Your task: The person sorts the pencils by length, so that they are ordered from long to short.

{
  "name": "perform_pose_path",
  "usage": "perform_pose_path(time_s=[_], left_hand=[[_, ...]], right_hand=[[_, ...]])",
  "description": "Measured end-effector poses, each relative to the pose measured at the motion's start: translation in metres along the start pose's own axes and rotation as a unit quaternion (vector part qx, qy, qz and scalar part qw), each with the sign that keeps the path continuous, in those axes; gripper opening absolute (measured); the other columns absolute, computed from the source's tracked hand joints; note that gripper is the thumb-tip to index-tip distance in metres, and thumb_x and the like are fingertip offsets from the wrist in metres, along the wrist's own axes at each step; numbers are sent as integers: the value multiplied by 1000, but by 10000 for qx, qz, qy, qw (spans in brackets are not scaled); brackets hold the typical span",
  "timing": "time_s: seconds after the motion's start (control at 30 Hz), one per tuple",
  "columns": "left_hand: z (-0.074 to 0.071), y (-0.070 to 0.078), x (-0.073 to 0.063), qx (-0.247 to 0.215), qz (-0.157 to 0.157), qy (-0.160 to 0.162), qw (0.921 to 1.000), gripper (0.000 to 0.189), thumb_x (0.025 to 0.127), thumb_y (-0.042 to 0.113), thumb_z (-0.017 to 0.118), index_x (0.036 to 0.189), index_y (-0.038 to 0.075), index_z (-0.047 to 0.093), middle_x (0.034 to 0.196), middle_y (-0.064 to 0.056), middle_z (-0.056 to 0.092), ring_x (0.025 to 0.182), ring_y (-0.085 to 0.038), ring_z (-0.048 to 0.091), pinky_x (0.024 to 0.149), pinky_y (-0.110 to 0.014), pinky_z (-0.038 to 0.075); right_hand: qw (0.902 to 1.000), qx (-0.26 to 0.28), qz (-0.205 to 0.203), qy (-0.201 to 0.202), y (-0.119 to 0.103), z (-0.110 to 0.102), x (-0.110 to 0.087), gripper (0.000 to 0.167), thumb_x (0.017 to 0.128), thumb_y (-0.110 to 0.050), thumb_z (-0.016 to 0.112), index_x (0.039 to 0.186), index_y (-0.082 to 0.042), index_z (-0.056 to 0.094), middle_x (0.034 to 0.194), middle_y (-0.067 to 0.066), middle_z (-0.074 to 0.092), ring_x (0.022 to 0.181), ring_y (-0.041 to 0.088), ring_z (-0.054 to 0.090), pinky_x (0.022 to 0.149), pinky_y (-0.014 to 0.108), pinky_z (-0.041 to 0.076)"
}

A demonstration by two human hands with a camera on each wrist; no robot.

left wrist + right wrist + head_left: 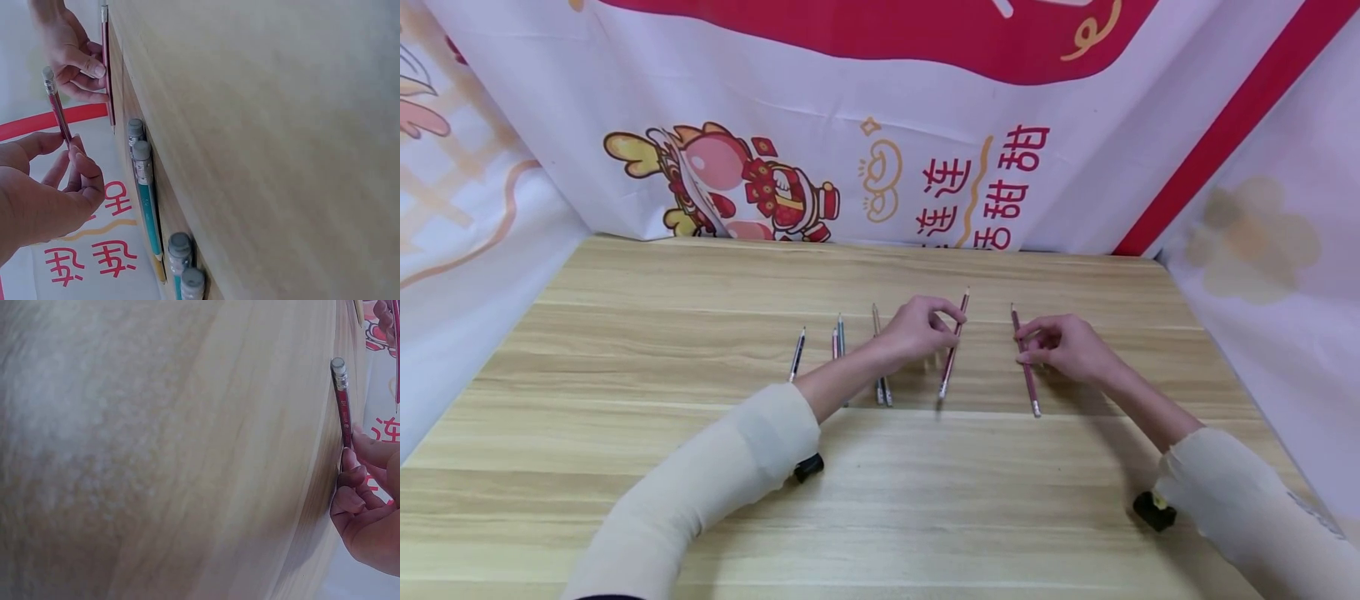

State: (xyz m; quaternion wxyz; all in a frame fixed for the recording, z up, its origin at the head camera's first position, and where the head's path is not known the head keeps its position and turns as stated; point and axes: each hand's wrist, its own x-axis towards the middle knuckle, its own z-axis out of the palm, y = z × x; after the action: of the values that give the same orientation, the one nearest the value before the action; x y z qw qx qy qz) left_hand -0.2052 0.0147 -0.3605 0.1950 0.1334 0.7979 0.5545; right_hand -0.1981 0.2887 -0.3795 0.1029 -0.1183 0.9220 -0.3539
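My left hand (922, 329) pinches a dark red pencil (947, 375) between thumb and fingertips, holding it tilted above the wooden table. The pencil's eraser end points toward me in the head view; in the left wrist view its silver ferrule (48, 80) sticks up past the fingers. To the right, my right hand (1067, 346) pinches a second dark red pencil (1030, 390) near its middle. That pencil lies along the tabletop, its white eraser end nearest me. Seen from the right wrist, its eraser end (339, 369) extends beyond the fingertips.
Left of the hands lie a pair of pencils (883, 392), another pair (840, 337) partly hidden by the left forearm, and a dark pencil (797, 354). The wooden table (925, 500) meets a printed white and red cloth (820, 100) at the back.
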Motion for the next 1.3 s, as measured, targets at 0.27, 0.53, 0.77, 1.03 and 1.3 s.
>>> perform_pose_path(time_s=[0.27, 0.53, 0.77, 1.03, 1.3], left_hand=[[5, -1, 4, -118, -7, 2, 9999, 36, 90, -6, 72, 126, 0, 69, 91, -12, 68, 85, -27, 64, 69, -31, 55], [9, -1, 11, -243, -40, 6, 9997, 37, 89, -7, 72, 125, 0, 69, 93, -14, 69, 82, -26, 63, 60, -23, 48], [15, -1, 15, -282, -68, -58, 9996, 38, 90, -6, 72, 127, 0, 68, 90, -12, 68, 78, -29, 65, 63, -32, 53], [22, 2, 16, -262, -185, -44, 9995, 37, 90, -7, 72, 125, 1, 69, 93, -12, 69, 76, -25, 62, 63, -30, 53], [28, 4, 18, -258, -196, -18, 9995, 36, 90, -7, 72, 124, 0, 69, 88, -11, 67, 67, -22, 59, 57, -29, 52]], right_hand=[[9999, -79, 69, 13, -1, 0, 1, 30, 88, -4, 82, 115, 5, 73, 86, 10, 69, 75, 19, 54, 57, 23, 43], [9996, -204, -152, 120, -3, 0, 2, 29, 88, -3, 82, 113, 8, 73, 84, 10, 69, 76, 18, 58, 61, 21, 47], [9996, -216, -110, 115, -2, 0, 3, 30, 88, -4, 81, 115, 7, 73, 86, 10, 70, 77, 20, 58, 61, 21, 47], [9994, -266, -186, 99, -1, 2, 3, 30, 88, -3, 82, 114, 8, 73, 84, 9, 69, 77, 19, 58, 62, 21, 47], [9990, -306, -295, 103, 2, 3, 3, 29, 87, -1, 82, 113, 8, 73, 82, 8, 69, 75, 18, 59, 62, 21, 48]])
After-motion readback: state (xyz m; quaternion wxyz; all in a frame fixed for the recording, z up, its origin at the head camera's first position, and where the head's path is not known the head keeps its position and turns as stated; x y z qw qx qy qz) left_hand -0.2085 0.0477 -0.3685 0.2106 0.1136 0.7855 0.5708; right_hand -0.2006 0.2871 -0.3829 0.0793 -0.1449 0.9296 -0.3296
